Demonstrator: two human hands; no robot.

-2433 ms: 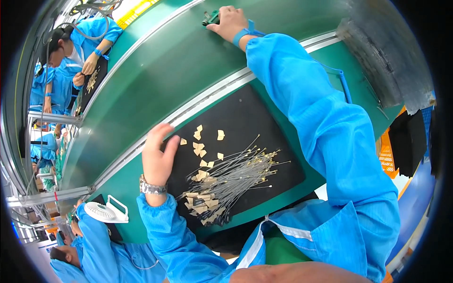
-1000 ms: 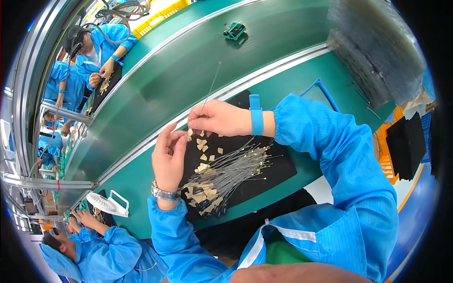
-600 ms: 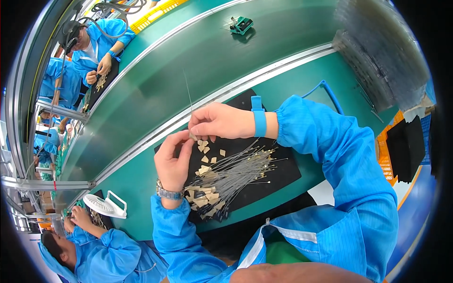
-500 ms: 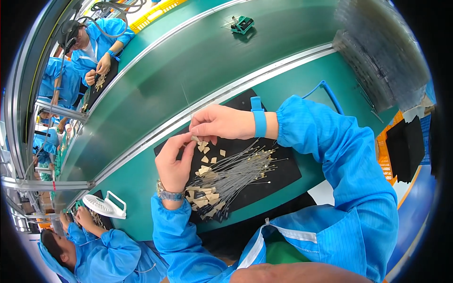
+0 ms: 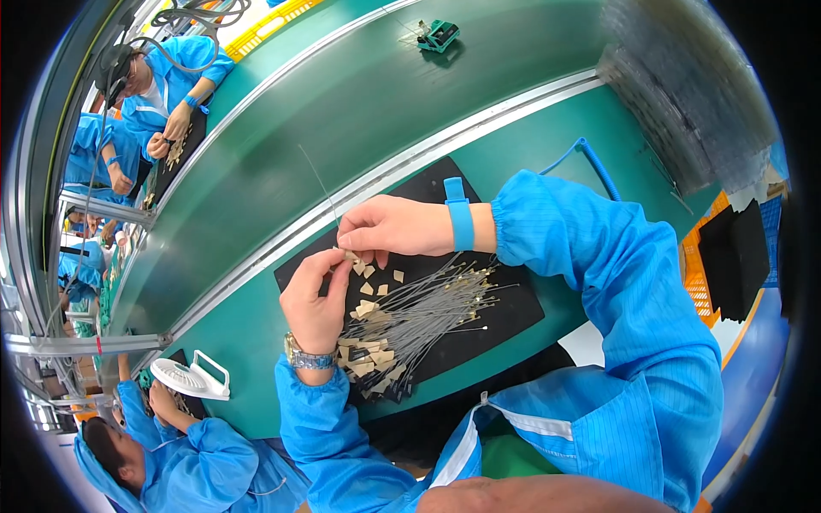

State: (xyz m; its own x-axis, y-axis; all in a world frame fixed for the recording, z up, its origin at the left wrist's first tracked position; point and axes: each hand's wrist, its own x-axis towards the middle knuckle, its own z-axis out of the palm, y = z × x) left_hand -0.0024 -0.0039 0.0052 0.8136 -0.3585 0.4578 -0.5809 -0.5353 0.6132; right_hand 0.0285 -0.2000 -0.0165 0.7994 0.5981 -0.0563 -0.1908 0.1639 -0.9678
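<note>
My left hand, with a metal-banded watch at its wrist, pinches a small beige piece between thumb and forefinger. Close against it, my right hand wears a blue wrist strap and has its fingers closed on a thin cable. The cable's free length sticks up beyond the knuckles; its lower end is hidden by the fingers. Below both hands, a bundle of grey cables with small brass-coloured tips lies on a black mat. Loose beige pieces are scattered beside the bundle, and more lie over its left end.
A metal rail runs behind the mat, bordering a green belt with a small green device. A white fan-shaped object stands left. A blue coiled cord lies right, near stacked translucent sheets. Co-workers sit along the left.
The cable's free length now leans further left and shows more plainly above my right hand. Both hands stay together in nearly the same place. At lower left, a co-worker's arm has shifted.
</note>
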